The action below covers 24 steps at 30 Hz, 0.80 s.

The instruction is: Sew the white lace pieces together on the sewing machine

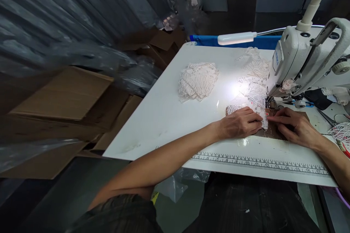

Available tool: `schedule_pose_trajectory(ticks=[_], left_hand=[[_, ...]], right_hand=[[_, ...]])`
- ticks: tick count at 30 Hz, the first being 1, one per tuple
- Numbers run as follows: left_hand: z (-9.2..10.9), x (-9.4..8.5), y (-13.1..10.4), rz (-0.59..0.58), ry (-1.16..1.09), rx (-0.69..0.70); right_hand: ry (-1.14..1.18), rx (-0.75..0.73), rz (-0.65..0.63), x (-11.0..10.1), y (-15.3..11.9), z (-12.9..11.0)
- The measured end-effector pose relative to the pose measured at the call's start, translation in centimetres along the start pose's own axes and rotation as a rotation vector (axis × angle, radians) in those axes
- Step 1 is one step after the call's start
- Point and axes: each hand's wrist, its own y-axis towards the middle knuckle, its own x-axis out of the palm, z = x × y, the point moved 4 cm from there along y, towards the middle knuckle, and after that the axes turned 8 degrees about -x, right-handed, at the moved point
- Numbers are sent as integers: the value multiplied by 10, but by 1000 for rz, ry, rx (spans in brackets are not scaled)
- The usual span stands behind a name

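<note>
My left hand (pixel 243 122) presses down on a piece of white lace (pixel 253 96), fingers bent and close together over its near end. The lace runs up to the presser foot (pixel 269 102) of a white sewing machine (pixel 290 51). From the other side, my right hand (pixel 296 126) points its index finger at the lace edge, thumb apart below. At that fingertip lies a small red-and-white tag (pixel 267 114); whether the finger touches it is hard to tell. A brown plate (pixel 279 131) lies under both hands' fingertips.
A pile of white lace pieces (pixel 199 80) sits left on the white table (pixel 164 116), and more lace (pixel 255 63) lies behind the needle. Scissors (pixel 326 117) rest at right. A lamp (pixel 237 38) hangs over the back edge. Cardboard boxes (pixel 62 93) stand left.
</note>
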Motion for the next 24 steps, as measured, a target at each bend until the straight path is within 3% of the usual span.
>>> schedule_pose_trajectory(ticks=[5,11,18,24], left_hand=[[-2,-4,1,-31,-55,-16],[-18,-12,5,82,-40,-153],[-21,-1,1,-85,-15,-178],[-19,-2,2,-87,41,-155]], right_hand=[[-99,-116,-57,5,-1,-6],[-128,-92,-44,8,-3,-4],[-108,-77,-25,9,-2,-4],[-129,-99,-9,10,-3,-4]])
